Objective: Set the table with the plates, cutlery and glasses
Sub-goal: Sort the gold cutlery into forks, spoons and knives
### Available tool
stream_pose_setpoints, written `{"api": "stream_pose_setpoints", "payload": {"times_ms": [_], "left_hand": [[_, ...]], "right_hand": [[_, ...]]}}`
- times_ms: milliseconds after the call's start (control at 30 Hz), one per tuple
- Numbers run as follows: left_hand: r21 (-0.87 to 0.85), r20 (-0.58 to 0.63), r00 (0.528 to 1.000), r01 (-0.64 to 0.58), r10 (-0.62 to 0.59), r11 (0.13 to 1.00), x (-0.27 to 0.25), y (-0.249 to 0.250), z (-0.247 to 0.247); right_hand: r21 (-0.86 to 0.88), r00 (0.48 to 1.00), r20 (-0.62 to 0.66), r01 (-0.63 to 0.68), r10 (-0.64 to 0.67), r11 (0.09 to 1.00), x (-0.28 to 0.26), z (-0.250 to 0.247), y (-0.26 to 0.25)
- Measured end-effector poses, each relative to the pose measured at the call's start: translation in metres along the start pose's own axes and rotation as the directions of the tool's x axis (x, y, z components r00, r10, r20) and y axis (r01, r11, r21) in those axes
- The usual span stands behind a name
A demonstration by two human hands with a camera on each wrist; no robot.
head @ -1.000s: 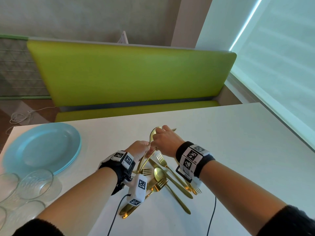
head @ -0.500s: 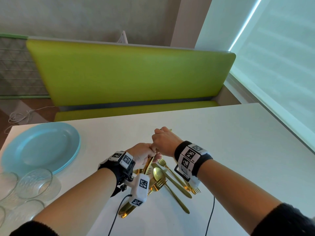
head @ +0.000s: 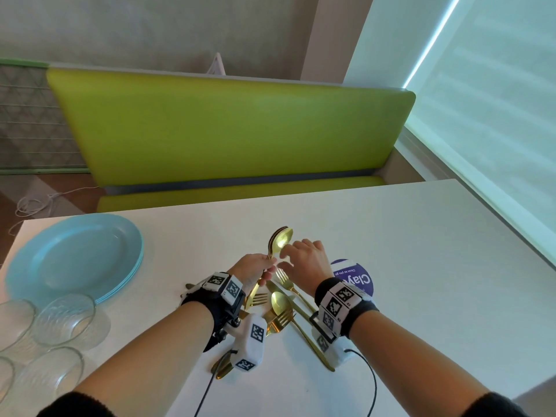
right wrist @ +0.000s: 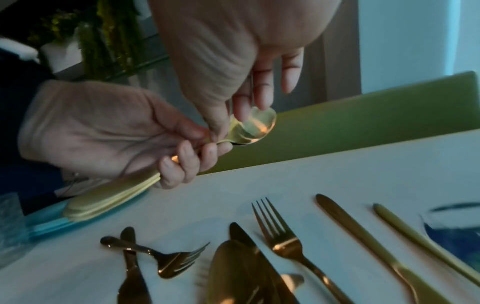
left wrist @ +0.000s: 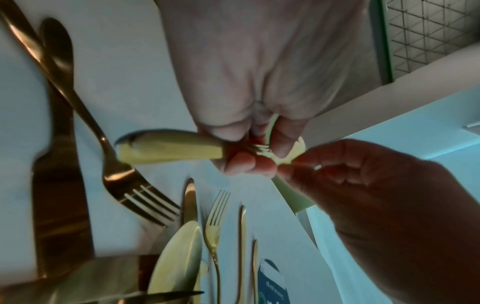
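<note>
My left hand (head: 255, 267) grips a small stack of gold spoons (head: 281, 239) by their handles, bowls pointing up and away, just above the white table (head: 421, 266). My right hand (head: 296, 255) reaches in from the right. In the right wrist view its thumb and forefinger pinch the top spoon (right wrist: 257, 125) at the neck of its bowl. Under both hands lies a loose pile of gold forks, knives and a spoon (head: 282, 314). A stack of light blue plates (head: 72, 260) sits at the table's left, with several clear glasses (head: 63, 317) in front of it.
A round purple label (head: 356, 279) lies on the table just right of the cutlery. A green bench (head: 225, 130) runs along the far edge. Bare table top stretches to the right, towards the window blind. Wrist cables trail off the near edge.
The spoons dipped low between the hands half a second ago and now stand raised again, bowls showing. My right hand has loosened from a fist to a fingertip pinch.
</note>
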State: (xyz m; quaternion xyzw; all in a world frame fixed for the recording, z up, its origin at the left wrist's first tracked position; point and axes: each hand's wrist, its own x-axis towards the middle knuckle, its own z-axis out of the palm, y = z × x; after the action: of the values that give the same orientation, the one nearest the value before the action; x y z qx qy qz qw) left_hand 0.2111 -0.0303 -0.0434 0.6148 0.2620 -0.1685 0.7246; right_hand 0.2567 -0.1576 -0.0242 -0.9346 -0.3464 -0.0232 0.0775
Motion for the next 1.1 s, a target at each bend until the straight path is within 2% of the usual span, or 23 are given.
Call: {"api": "stream_pose_setpoints", "payload": {"times_ms": [67,100,200,233,300,400,533,700,833,900,1000,1033,1100], "left_hand": [[0.016,-0.039,0.999,0.003,-0.002,1.000,0.002,-0.004,-0.004],[0.024,-0.058,0.998,0.003,-0.002,1.000,0.003,-0.006,-0.007],[0.007,-0.105,0.994,-0.007,0.008,1.000,0.004,-0.011,-0.013],[-0.016,-0.116,0.993,-0.009,0.007,1.000,0.005,-0.012,-0.013],[-0.062,-0.134,0.991,-0.006,-0.002,0.998,0.005,-0.014,-0.013],[-0.081,-0.146,0.989,0.011,-0.023,0.997,0.005,-0.016,-0.010],[-0.094,-0.144,0.989,0.023,-0.036,0.995,0.005,-0.019,-0.005],[-0.105,-0.149,0.988,0.020,-0.036,0.994,0.003,-0.021,-0.004],[-0.114,-0.128,0.991,0.030,-0.045,0.993,0.002,-0.019,-0.009],[-0.113,-0.125,0.991,0.031,-0.045,0.993,0.000,-0.018,-0.011],[-0.104,-0.120,0.992,0.028,-0.041,0.994,-0.001,-0.018,-0.016],[-0.108,-0.116,0.992,0.030,-0.043,0.994,-0.001,-0.018,-0.017],[-0.120,-0.102,0.994,0.037,-0.049,0.992,-0.002,-0.018,-0.017]], "right_hand": [[-0.047,0.970,0.196,-0.135,0.142,0.990,-0.011,0.005,0.010],[-0.095,0.936,0.295,-0.173,0.193,0.980,-0.017,0.008,0.015],[-0.189,0.774,0.562,-0.224,0.292,0.956,-0.038,0.022,0.026],[-0.187,0.723,0.618,-0.248,0.310,0.951,-0.044,0.027,0.027],[-0.156,0.680,0.666,-0.278,0.308,0.948,-0.053,0.036,0.028],[-0.114,0.695,0.647,-0.319,0.314,0.941,-0.062,0.049,0.024],[-0.143,0.705,0.611,-0.349,0.360,0.926,-0.065,0.059,0.018],[-0.183,0.662,0.624,-0.394,0.416,0.901,-0.065,0.060,0.020],[-0.152,0.657,0.605,-0.459,0.450,0.875,-0.056,0.047,0.030],[-0.086,0.650,0.593,-0.537,0.476,0.840,-0.048,0.033,0.035],[0.098,0.702,0.504,-0.625,0.503,0.775,-0.034,0.012,0.036],[0.218,0.716,0.491,-0.652,0.496,0.726,-0.030,0.006,0.035],[0.471,0.722,0.531,-0.686,0.443,0.554,-0.026,-0.005,0.026]]}}
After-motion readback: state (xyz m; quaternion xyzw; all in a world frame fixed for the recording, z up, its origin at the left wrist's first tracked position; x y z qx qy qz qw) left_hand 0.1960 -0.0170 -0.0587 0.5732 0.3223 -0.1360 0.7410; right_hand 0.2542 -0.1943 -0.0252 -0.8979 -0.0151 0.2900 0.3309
